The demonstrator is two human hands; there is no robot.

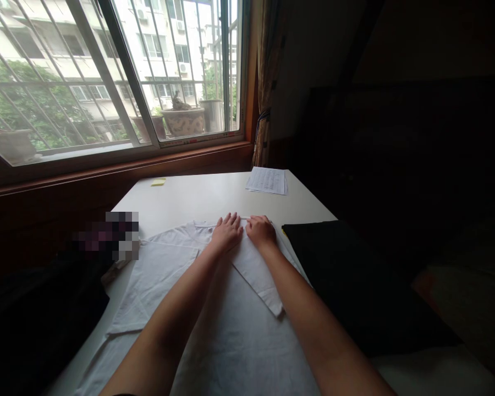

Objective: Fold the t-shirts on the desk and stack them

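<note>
A white T-shirt [247,341] lies spread on the table with its collar at the far end. Both of its sleeves are laid inward over the body. My left hand [227,232] rests flat beside the collar, fingers stretched out and palm down on the cloth. Close to its right, my right hand [262,231] is curled at the shirt's far shoulder edge, its fingers bent onto the fabric. The fingertips of the right hand are partly hidden.
The white table [198,195] holds printed papers [267,180] and a yellow sticky note [158,181] at its far end. Folded dark cloth [355,280] lies to the right. A dark heap [37,308] is at the left, partly blurred. Beyond stands a barred window [119,71].
</note>
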